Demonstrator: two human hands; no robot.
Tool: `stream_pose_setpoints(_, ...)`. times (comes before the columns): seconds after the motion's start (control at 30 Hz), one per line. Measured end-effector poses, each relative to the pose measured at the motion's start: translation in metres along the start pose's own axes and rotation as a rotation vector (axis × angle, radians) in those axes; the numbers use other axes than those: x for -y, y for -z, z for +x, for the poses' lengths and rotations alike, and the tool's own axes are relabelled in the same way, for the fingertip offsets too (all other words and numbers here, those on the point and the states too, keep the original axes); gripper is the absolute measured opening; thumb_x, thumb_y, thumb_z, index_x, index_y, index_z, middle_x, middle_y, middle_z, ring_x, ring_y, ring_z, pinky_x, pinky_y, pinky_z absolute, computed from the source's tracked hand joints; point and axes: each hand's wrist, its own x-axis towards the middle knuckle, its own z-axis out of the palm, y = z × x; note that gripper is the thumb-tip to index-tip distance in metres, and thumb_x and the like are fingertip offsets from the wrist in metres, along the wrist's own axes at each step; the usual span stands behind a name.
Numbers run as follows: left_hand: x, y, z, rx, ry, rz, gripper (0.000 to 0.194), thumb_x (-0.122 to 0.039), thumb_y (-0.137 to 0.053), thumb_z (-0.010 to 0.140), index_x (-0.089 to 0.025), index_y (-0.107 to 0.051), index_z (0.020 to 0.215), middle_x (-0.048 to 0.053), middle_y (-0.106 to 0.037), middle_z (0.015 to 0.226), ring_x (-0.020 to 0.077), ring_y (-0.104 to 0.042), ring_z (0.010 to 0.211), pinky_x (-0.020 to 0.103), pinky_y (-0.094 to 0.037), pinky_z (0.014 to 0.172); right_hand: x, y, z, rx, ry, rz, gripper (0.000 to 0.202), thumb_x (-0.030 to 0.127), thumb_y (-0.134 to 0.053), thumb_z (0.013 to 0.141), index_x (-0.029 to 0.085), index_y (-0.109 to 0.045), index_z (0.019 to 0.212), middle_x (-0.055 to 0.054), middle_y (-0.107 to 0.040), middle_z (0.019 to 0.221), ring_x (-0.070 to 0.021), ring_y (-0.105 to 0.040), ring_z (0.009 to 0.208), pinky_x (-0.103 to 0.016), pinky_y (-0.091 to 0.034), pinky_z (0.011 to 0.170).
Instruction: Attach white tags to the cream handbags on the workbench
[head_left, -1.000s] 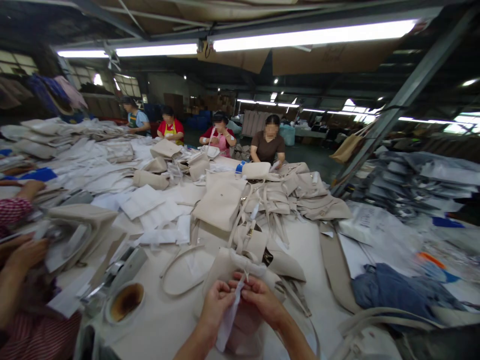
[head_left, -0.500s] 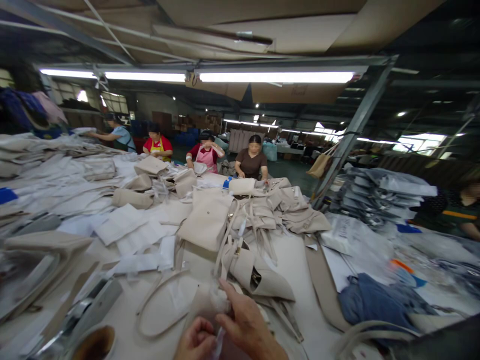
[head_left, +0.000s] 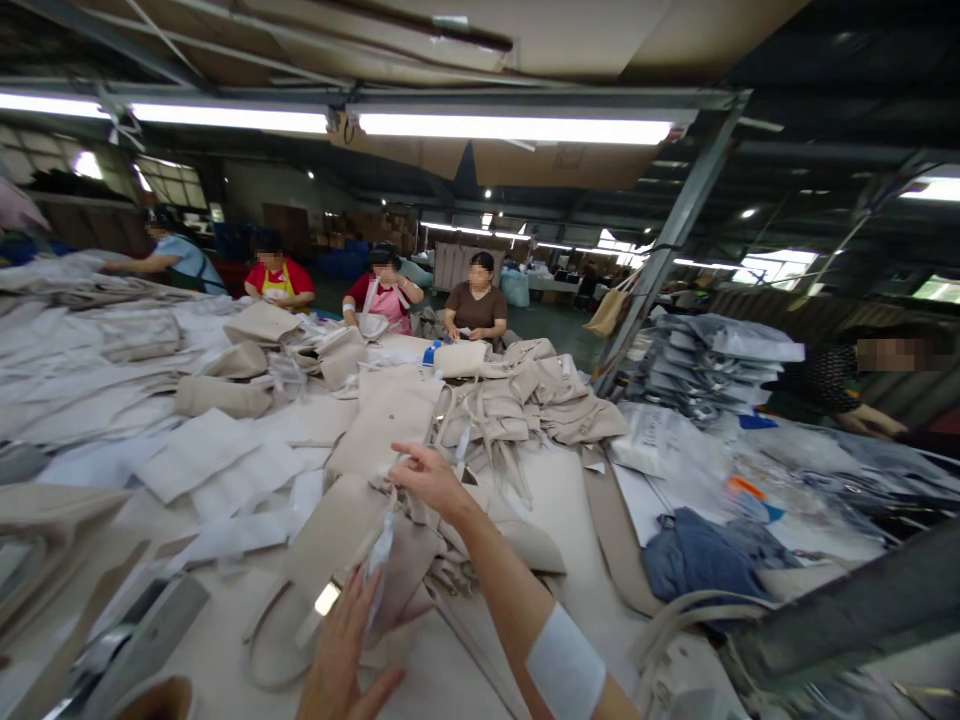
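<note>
A beige handbag (head_left: 337, 530) with a shiny metal clasp and a white-wrapped strip along it lies in front of me. Over its lower end rests my left hand (head_left: 349, 635), fingers stretched out and thumb apart, beside the clasp. My right hand (head_left: 431, 480) reaches to the bag's far end, its fingers bent together around the edge or strap there, with the index finger partly raised. What exactly lies under those fingertips is hidden. A thin beige strap (head_left: 259, 640) loops on the table to the left of the bag.
Beyond my hands stretches a heap of beige bags (head_left: 517, 395). White sheets (head_left: 202, 460) spread to the left. On the right are blue cloth (head_left: 697, 560), a stack of wrapped grey items (head_left: 697, 365) and a slanted metal post (head_left: 675, 230). Several people work around the table.
My right hand has moved forward to the bag's far end; my left hand has opened out and moved left. The bag now lies more stretched out, and the view has turned right.
</note>
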Motion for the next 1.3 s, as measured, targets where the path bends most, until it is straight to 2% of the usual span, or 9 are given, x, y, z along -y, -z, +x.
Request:
stream_pose_setpoints(0.1,0.006,-0.013,0.039,0.202,0.042,0.376,0.08,-0.02,-0.057,0.072,-0.022,-0.031,0.148,0.013,-0.025,0.157,0.0345,-0.014,0.146,0.056,-0.023,0.114,-0.042,0.012,0.002,-0.119,-0.073,-0.164,0.039,0.022,-0.051,0.081,0.014,-0.062,0.118,-0.004,-0.07,0.087,-0.0182,-0.063,0.087,-0.03,-0.047,0.083)
stream_pose_setpoints(0.2,0.009,-0.013,0.07,0.258,0.179,0.544,0.084,-0.01,-0.051,0.075,-0.022,-0.017,0.151,0.016,-0.024,0.157,0.0323,-0.015,0.146,0.053,-0.03,0.11,-0.09,0.015,-0.031,-0.211,-0.164,-0.347,0.032,0.015,-0.051,0.079,0.014,-0.067,0.107,-0.014,-0.071,0.101,-0.0282,-0.064,0.101,-0.04,-0.046,0.091)
stream_pose_setpoints(0.37,0.009,-0.023,0.102,0.302,0.19,0.57,0.081,-0.01,-0.048,0.079,-0.028,-0.014,0.15,0.013,-0.021,0.159,0.0318,-0.024,0.144,0.051,-0.035,0.106,-0.163,-0.006,-0.073,-0.287,-0.211,-0.671,0.065,0.003,-0.063,0.066,0.015,-0.056,0.129,-0.019,-0.063,0.125,-0.0366,-0.056,0.117,-0.046,-0.046,0.096)
stream_pose_setpoints(0.53,0.0,-0.049,0.13,0.299,0.214,0.635,0.081,-0.006,-0.047,0.08,-0.032,-0.014,0.149,0.012,-0.004,0.161,0.0356,-0.022,0.144,0.055,-0.042,0.099,-0.215,-0.025,-0.043,-0.393,-0.072,-1.109,0.071,-0.005,-0.05,0.073,0.023,-0.049,0.137,-0.017,-0.062,0.128,-0.0334,-0.06,0.112,-0.053,-0.049,0.091)
stream_pose_setpoints(0.67,0.003,-0.054,0.147,0.373,0.237,0.65,0.082,-0.004,-0.049,0.078,-0.033,-0.02,0.148,0.01,-0.007,0.162,0.0351,-0.025,0.142,0.059,-0.042,0.098,-0.241,-0.013,-0.025,-0.45,0.037,-1.066,0.06,-0.011,-0.042,0.072,0.02,-0.065,0.119,-0.02,-0.06,0.131,-0.0345,-0.059,0.117,-0.05,-0.052,0.088)
stream_pose_setpoints(0.87,0.02,-0.057,0.168,0.433,0.214,0.607,0.084,0.002,-0.051,0.07,-0.034,-0.032,0.144,0.005,0.001,0.162,0.0339,-0.026,0.142,0.061,-0.044,0.095,-0.247,0.075,-0.014,-0.414,0.109,-0.822,0.039,-0.002,-0.043,0.076,0.013,-0.072,0.097,-0.015,-0.074,0.102,-0.0274,-0.068,0.1,-0.042,-0.053,0.091)
stream_pose_setpoints(1.03,0.034,-0.066,0.184,0.424,0.194,0.627,0.083,0.004,-0.049,0.069,-0.033,-0.035,0.142,0.002,0.0,0.162,0.0338,-0.027,0.141,0.062,-0.045,0.093,-0.212,0.148,-0.022,-0.476,0.128,-0.721,0.03,0.021,-0.041,0.09,0.016,-0.07,0.099,-0.009,-0.076,0.093,-0.0219,-0.071,0.087,-0.032,-0.057,0.08)
stream_pose_setpoints(1.13,0.04,-0.063,0.195,0.41,0.19,0.602,0.084,0.003,-0.05,0.069,-0.033,-0.034,0.143,0.003,-0.001,0.162,0.0344,-0.029,0.14,0.065,-0.044,0.093,-0.179,0.153,-0.053,-0.542,0.176,-0.6,0.031,0.031,-0.044,0.091,0.019,-0.07,0.103,-0.008,-0.075,0.099,-0.0214,-0.071,0.091,-0.03,-0.058,0.08)
stream_pose_setpoints(1.3,0.042,-0.044,0.208,0.44,0.176,0.464,0.09,0.004,-0.056,0.062,-0.032,-0.036,0.142,0.007,-0.004,0.162,0.0364,-0.03,0.14,0.063,-0.042,0.097,-0.156,0.119,-0.112,-0.603,0.236,-0.519,0.029,0.027,-0.048,0.089,0.023,-0.068,0.11,-0.005,-0.073,0.11,-0.0203,-0.069,0.103,-0.029,-0.056,0.089)
